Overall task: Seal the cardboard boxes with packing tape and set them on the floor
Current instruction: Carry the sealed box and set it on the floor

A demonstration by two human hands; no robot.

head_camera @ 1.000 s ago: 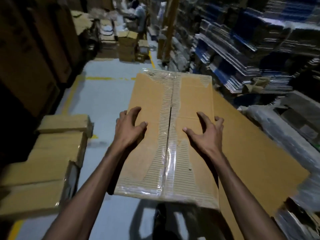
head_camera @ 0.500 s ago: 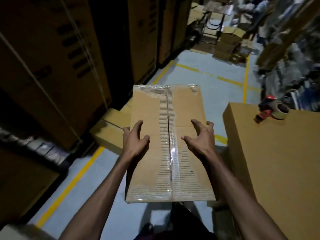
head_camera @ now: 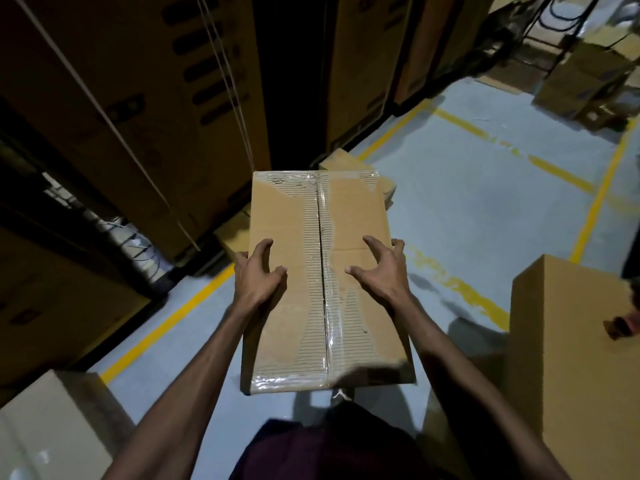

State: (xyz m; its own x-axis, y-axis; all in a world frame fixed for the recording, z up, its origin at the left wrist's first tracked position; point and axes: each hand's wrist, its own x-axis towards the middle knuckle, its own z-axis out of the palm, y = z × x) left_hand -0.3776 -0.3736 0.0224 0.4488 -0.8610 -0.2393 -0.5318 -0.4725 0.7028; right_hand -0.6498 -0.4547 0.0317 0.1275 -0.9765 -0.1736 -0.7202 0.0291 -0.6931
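A flat cardboard box (head_camera: 287, 216) with clear packing tape along its centre seam and both ends is held in the air above the grey floor (head_camera: 467, 202). My left hand (head_camera: 258, 277) grips its left edge, thumb on top and fingers curled over the side. My right hand (head_camera: 382, 271) grips the right edge the same way, fingers arched on the top face. Beyond the box's far end, other cardboard boxes (head_camera: 346, 162) lie on the floor by the shelving. A red tape dispenser (head_camera: 623, 325) shows partly at the right edge.
Tall brown cartons (head_camera: 138, 98) stand along the left behind a yellow floor line (head_camera: 166, 327). A large cardboard surface (head_camera: 581, 341) stands at the right. A pale box (head_camera: 45, 427) sits at the lower left. More cartons (head_camera: 585, 81) are stacked at the far right.
I have turned left with the box held in both hands; it has left the cardboard worktop and now hangs over the floor near the boxes by the shelving. Both grips are unchanged.
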